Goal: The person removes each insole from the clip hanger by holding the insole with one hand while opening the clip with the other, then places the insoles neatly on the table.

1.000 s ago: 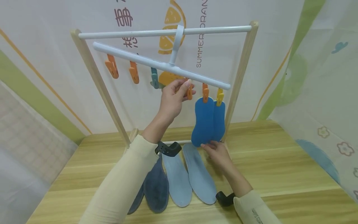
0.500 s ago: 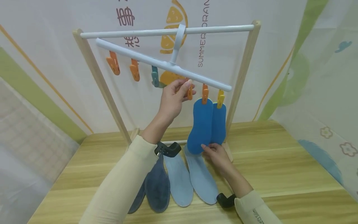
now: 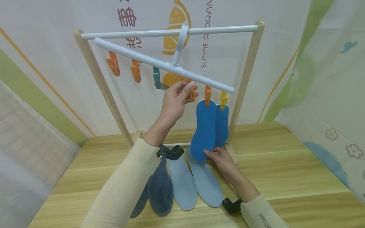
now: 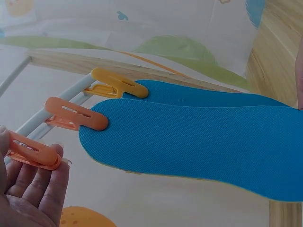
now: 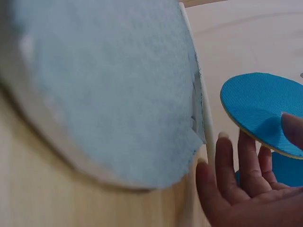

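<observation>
A white hanger point(image 3: 142, 58) hangs tilted, its right end lower. My left hand point(image 3: 175, 99) pinches an orange clip point(image 3: 193, 95) beneath the bar; in the left wrist view this clip point(image 4: 33, 150) has nothing in its mouth. To its right, another orange clip point(image 3: 208, 96) holds the front blue insole point(image 3: 203, 129) by its top end. Partly behind that, a yellow clip point(image 3: 223, 101) holds a second blue insole point(image 3: 223, 126). My right hand point(image 3: 223, 161) grips the front insole's lower end, thumb on its face and fingers behind, as the right wrist view shows.
A wooden-sided rack with a white rod point(image 3: 222, 30) bears the hanger. Two orange clips and a teal clip point(image 3: 156, 78) hang on the left. Light blue insoles point(image 3: 182, 186) and dark blue insoles point(image 3: 160, 193) lie on the wooden table point(image 3: 285, 177) below.
The front blue insole's lower end has moved left and down with my right hand. The hanger's left end has risen slightly. My left hand keeps its pinch on the orange clip.
</observation>
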Available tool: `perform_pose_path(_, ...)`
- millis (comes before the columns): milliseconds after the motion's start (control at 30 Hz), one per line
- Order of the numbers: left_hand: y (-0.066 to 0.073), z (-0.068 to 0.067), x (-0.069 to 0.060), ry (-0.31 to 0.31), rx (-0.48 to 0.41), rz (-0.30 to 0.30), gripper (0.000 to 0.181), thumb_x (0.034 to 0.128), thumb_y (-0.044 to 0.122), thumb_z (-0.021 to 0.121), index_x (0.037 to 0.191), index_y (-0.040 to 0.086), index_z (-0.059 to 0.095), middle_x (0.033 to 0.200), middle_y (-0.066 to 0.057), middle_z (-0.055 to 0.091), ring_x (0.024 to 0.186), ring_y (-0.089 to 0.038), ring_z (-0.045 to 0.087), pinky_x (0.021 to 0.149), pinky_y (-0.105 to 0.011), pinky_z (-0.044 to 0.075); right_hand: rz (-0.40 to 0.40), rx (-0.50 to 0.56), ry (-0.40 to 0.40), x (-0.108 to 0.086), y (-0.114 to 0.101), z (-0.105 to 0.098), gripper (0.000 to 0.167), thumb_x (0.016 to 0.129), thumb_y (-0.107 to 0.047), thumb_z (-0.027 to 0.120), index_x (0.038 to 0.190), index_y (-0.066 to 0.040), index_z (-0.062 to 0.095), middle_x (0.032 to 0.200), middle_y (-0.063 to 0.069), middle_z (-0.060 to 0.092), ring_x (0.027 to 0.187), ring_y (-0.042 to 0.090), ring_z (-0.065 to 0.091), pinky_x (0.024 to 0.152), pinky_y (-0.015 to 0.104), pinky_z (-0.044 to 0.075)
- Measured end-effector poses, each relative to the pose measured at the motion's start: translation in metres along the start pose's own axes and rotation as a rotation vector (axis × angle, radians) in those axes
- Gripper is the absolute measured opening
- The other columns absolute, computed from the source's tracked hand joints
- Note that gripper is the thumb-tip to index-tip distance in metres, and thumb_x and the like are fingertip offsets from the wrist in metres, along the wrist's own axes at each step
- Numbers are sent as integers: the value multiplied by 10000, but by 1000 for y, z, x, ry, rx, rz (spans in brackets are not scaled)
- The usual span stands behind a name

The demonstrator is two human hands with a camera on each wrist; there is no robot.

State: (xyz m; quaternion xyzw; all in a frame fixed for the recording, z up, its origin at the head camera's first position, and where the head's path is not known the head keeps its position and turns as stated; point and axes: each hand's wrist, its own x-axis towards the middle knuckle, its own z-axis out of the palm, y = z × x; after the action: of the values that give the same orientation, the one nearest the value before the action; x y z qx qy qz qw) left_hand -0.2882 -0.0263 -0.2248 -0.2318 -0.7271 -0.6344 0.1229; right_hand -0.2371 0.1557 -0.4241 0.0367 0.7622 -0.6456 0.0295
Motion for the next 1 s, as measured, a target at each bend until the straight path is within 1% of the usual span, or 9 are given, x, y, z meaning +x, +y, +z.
perform_pose_path(133,0,-1,0,-3,-1,1,377,1039,318,569,1319,68,608,1212,-106,723,1071,-188,738,950,-301,594,-14,47,-40,1,3,-3,461,985,-239,662,1285,81,522,1206,229,701,977,135,697,945,376,593)
perform_pose_path(200,0,-2,-1,-6,-1,2,378,1038,319,571,1319,70,608,1213,-106,723,1072,-189,737,952,-304,594,-26,83,-69,1,4,-5,500,993,-212,646,1370,76,486,1287,257,661,1027,152,695,954,372,588)
perform_pose_path(300,-1,-2,-1,-9,-3,4,386,1034,325,574,1321,69,606,1217,-103,721,1072,-190,736,953,-307,593,-52,121,-123,-1,4,-7,547,1016,-185,603,1468,54,408,1413,285,567,1121,172,669,938,328,580)
perform_pose_path(433,-1,-2,-1,-6,0,4,393,1031,323,579,1326,63,600,1234,-103,713,1073,-194,736,947,-299,594,-67,178,-171,-3,5,-7,572,1027,-159,572,1524,20,352,1502,288,475,1167,191,648,905,272,571)
perform_pose_path(533,-1,-3,-1,-2,0,0,397,1031,309,583,1336,55,595,1266,-130,697,1081,-204,734,946,-299,594,-79,205,-163,-5,5,-7,576,1019,-130,576,1532,3,353,1522,279,451,1197,227,640,922,289,575)
perform_pose_path(667,-1,-3,-1,2,2,-3,406,1027,302,591,1346,49,589,1294,-157,680,1090,-217,731,944,-311,597,-90,217,-130,-6,4,-6,565,1009,-91,581,1530,-21,375,1518,263,473,1266,290,607,965,365,580)
perform_pose_path(733,-2,-2,-1,6,9,-4,410,1025,304,596,1348,52,587,1293,-152,679,1090,-216,731,939,-316,600,-93,221,-127,-6,4,-6,560,1009,-79,578,1529,-24,376,1505,265,491,1279,294,602,974,391,581)
perform_pose_path(833,-3,-2,-1,14,22,2,419,1023,314,600,1353,58,584,1287,-136,678,1079,-210,734,926,-314,605,-107,208,-127,-6,6,-7,555,1012,-81,579,1523,-5,374,1474,285,515,1221,234,643,936,357,600)
perform_pose_path(1000,-10,-5,-1,22,46,25,465,1030,362,584,1388,68,563,1266,-109,685,1055,-199,739,910,-307,611,-126,196,-125,-7,6,-8,554,1010,-78,583,1513,21,373,1444,306,533,1108,131,686,847,276,613)
